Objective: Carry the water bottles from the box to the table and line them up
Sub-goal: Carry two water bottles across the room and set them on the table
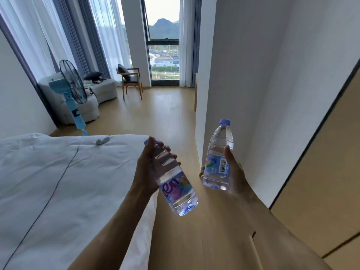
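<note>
Right now both bottles are in the air at the lower centre of the frame, neither box nor table in view. The left hand [150, 168] curls round the neck and shoulder of a tilted bottle [175, 189], cap pointing up-left toward the bed [58, 172], its base hanging free toward the camera. The right hand [232, 172] wraps the labelled waist of an upright bottle [219, 158], thumb showing beside the barcode. Both look full and capped, so I judge them moderately heavy, with thin ribbed plastic that gives under a squeeze and a smooth label that may slip. The waist grip seems the safer hold; the one near the neck lets the bottle swing, so setting it down upright will likely need a wrist turn.
</note>
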